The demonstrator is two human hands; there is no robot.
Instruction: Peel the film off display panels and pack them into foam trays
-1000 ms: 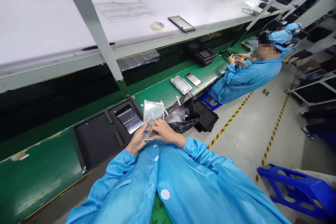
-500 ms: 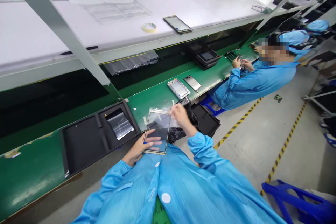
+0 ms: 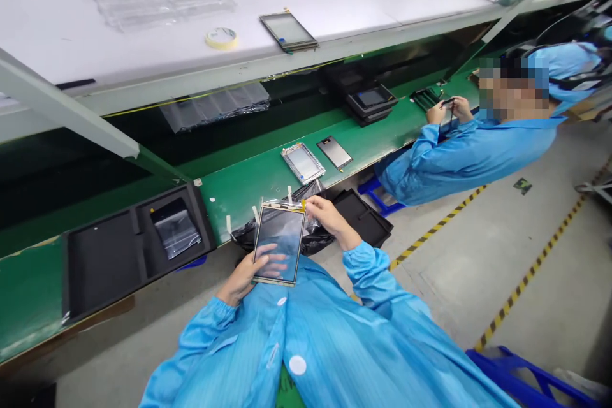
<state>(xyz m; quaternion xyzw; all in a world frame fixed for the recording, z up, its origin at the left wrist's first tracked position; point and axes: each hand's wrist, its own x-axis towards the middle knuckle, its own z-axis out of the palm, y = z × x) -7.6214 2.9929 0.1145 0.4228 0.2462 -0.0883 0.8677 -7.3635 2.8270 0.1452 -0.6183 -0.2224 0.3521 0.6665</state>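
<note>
A glass screen panel (image 3: 280,236) with a thin metal rim is held over my lap. My left hand (image 3: 243,277) grips its lower end, fingers showing through the glass from behind. My right hand (image 3: 325,218) pinches its top right corner, where a clear film lies. Behind the panel a black plastic bag (image 3: 313,239) hangs at the edge of the green bench (image 3: 248,182). A black tray (image 3: 105,261) to the left holds one wrapped panel (image 3: 176,233).
Two more panels (image 3: 303,162) lie on the green bench further right. A co-worker in a blue coat (image 3: 459,153) sits at the bench on the right. The white shelf (image 3: 335,6) above carries a tape roll (image 3: 221,37) and a panel (image 3: 288,31). Black trays (image 3: 362,217) sit under the bench.
The protective film was pulled off the panel by my right hand, which rose from the panel's lower end to its top corner. The panel now looks dark and clear. My view shifted right.
</note>
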